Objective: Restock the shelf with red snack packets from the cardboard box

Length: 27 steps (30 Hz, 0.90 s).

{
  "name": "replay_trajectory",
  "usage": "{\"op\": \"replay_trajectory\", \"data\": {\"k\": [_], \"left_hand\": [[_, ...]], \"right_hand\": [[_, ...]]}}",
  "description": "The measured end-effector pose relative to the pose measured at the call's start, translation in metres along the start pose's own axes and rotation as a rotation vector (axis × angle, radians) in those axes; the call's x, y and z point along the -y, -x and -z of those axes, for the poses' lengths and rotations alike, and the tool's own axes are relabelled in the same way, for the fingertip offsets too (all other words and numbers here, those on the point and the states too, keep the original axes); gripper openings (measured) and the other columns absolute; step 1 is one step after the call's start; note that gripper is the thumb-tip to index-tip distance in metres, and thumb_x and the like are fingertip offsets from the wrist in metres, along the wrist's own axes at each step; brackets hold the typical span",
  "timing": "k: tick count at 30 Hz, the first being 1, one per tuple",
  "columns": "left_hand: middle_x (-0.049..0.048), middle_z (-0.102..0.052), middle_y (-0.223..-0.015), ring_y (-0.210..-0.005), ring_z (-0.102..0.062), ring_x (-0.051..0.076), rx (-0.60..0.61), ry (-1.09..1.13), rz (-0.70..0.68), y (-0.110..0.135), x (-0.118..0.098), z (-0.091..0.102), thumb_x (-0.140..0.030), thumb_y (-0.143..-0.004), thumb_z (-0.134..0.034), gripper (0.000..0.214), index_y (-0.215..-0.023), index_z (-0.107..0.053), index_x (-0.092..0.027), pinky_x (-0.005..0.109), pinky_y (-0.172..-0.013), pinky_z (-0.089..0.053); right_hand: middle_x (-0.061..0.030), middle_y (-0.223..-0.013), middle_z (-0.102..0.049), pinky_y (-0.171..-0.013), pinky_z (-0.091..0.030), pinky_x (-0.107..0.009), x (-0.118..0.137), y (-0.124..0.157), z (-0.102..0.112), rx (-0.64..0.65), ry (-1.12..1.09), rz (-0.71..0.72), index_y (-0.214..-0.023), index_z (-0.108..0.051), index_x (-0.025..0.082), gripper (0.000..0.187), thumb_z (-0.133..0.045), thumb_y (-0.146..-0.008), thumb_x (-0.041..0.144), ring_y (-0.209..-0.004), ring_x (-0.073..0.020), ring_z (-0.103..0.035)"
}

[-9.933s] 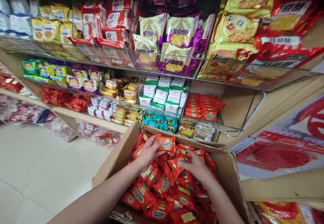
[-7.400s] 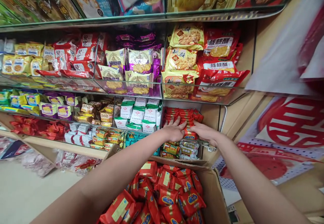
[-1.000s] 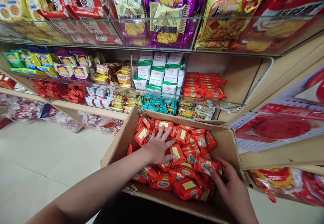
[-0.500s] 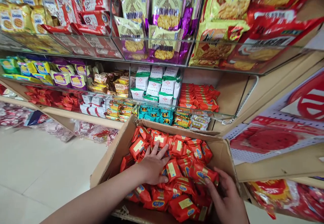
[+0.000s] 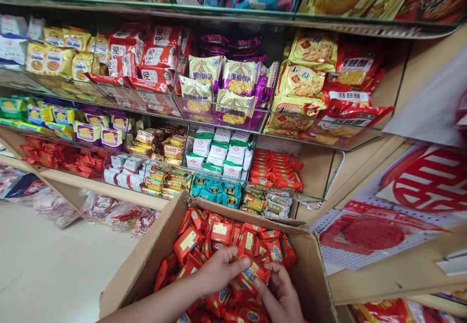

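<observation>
An open cardboard box (image 5: 314,263) in front of me is full of red snack packets (image 5: 204,238) with yellow and blue labels. My left hand (image 5: 219,270) and my right hand (image 5: 279,296) meet over the box and together hold a small stack of red packets (image 5: 252,273), fingers closed around it. The same red packets (image 5: 276,170) lie stacked in a compartment of the glass shelf just above the box, with bare room to their right.
Glass shelves (image 5: 219,118) run across the view, packed with biscuit bags and small wrapped snacks in divided compartments. A wooden side panel (image 5: 408,274) with red printed posters stands at the right. Pale tiled floor (image 5: 44,274) lies at the left, with bagged sweets along the shelf's base.
My hands have come together at the middle of the box and now grip a stack of red packets. The view has tilted up, showing more of the upper shelves.
</observation>
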<state>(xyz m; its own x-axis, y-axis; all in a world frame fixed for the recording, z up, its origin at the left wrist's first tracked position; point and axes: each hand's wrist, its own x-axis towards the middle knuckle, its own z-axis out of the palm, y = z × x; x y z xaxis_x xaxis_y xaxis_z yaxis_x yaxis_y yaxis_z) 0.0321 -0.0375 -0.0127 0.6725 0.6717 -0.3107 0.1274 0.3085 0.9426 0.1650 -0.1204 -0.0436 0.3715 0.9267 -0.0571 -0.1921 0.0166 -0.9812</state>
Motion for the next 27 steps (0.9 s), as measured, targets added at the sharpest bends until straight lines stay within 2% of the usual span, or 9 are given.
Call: {"op": "replay_trajectory", "data": {"k": [4,8,15,18,23,25,27], "left_hand": [[-0.0033,-0.052,-0.063,-0.056,-0.051,0.010,0.011,0.132,0.027,0.004,-0.005,0.000,-0.061,-0.067,-0.054,0.046,-0.073,-0.050,-0.015,0.025,-0.053,-0.045],[0.0002,-0.060,-0.066,-0.059,-0.057,0.014,0.026,0.255,0.052,0.003,-0.011,-0.003,-0.058,-0.067,-0.055,0.044,-0.078,-0.053,-0.015,0.028,-0.053,-0.046],[0.0007,-0.062,-0.071,-0.063,-0.059,0.015,0.026,0.325,0.059,0.006,-0.010,-0.007,-0.058,-0.067,-0.057,0.044,-0.081,-0.053,-0.016,0.030,-0.058,-0.048],[-0.0006,-0.060,-0.070,-0.065,-0.058,0.014,0.025,0.280,0.042,0.005,-0.007,-0.009,-0.059,-0.067,-0.056,0.046,-0.082,-0.051,-0.017,0.029,-0.057,-0.048],[-0.0033,-0.053,-0.067,-0.058,-0.052,0.010,0.029,0.077,-0.025,0.001,-0.001,-0.004,-0.059,-0.070,-0.052,0.043,-0.079,-0.049,-0.016,0.023,-0.050,-0.044],[-0.0036,-0.051,-0.069,-0.060,-0.050,0.009,0.042,0.020,-0.056,0.001,-0.001,0.000,-0.055,-0.069,-0.056,0.042,-0.081,-0.050,-0.016,0.020,-0.050,-0.043],[-0.0034,-0.050,-0.071,-0.062,-0.048,0.009,0.039,-0.001,-0.080,0.002,-0.003,0.004,-0.053,-0.068,-0.059,0.041,-0.085,-0.051,-0.016,0.019,-0.051,-0.042]], "right_hand": [[-0.0053,-0.084,-0.065,-0.073,-0.049,-0.034,0.011,0.002,0.007,0.033,0.070,-0.077,-0.084,-0.053,0.020,0.032,-0.068,-0.064,0.039,-0.081,-0.0212,-0.060],[-0.0042,-0.080,-0.064,-0.071,-0.049,-0.032,0.024,-0.001,0.011,-0.045,0.111,-0.093,-0.081,-0.055,0.018,0.031,-0.067,-0.064,0.042,-0.078,-0.0196,-0.059],[-0.0012,-0.077,-0.065,-0.067,-0.049,-0.028,0.023,0.001,0.009,-0.113,0.050,-0.103,-0.083,-0.056,0.020,0.031,-0.068,-0.063,0.041,-0.072,-0.0162,-0.060],[-0.0014,-0.076,-0.065,-0.066,-0.050,-0.029,0.024,0.003,0.008,-0.118,0.017,-0.116,-0.083,-0.056,0.020,0.032,-0.068,-0.063,0.041,-0.070,-0.0165,-0.061],[-0.0025,-0.076,-0.065,-0.066,-0.051,-0.030,0.016,0.004,0.007,-0.044,0.033,-0.100,-0.080,-0.055,0.020,0.028,-0.064,-0.067,0.042,-0.071,-0.0177,-0.061],[-0.0029,-0.077,-0.065,-0.066,-0.051,-0.029,0.017,0.003,0.009,0.033,0.136,-0.075,-0.080,-0.055,0.020,0.026,-0.060,-0.071,0.044,-0.072,-0.0182,-0.061],[-0.0040,-0.081,-0.065,-0.068,-0.050,-0.028,0.030,-0.002,0.015,0.099,0.335,0.002,-0.084,-0.057,0.020,0.025,-0.055,-0.075,0.043,-0.076,-0.0187,-0.061]]}}
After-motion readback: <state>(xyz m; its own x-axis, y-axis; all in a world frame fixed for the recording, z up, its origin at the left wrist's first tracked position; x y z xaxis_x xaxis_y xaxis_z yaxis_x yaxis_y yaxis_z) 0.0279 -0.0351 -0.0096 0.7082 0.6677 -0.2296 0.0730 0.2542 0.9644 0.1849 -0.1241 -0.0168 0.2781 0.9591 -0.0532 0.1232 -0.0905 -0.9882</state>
